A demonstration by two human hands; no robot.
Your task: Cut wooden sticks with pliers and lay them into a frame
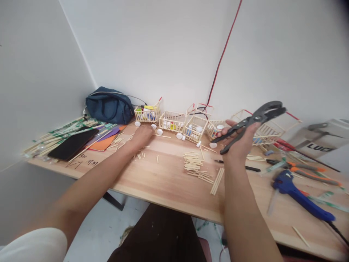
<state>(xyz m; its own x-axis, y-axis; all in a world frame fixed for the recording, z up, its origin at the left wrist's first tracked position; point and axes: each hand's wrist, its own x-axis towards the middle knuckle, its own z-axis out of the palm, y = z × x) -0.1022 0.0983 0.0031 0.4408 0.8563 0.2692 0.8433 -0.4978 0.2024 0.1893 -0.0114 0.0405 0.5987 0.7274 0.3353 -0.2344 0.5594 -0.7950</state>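
My right hand (242, 140) is raised over the table, its fingers wrapped round the handles of black pliers (252, 123), whose curved jaws point up to the right. On the left, my left hand (144, 134) reaches down to the tabletop beside the small stick-built carts; its fingers are blurred and mostly hidden. Close to it are a cart (147, 114) with colourful bits inside and white round wheels (160, 131). Short cut sticks (140, 155) lie scattered near that wrist. Between my arms is a pile of cut sticks (193, 162), with longer sticks (217, 181) lined up alongside.
A blue glue gun (302, 196) and orange-handled pliers (313, 173) lie at the right. A black pen-like tool (252, 169) rests behind my right forearm. A blue bag (110, 105), a phone (72, 143) and bundled skewers (51, 140) occupy the left. More carts (173, 122) line the wall.
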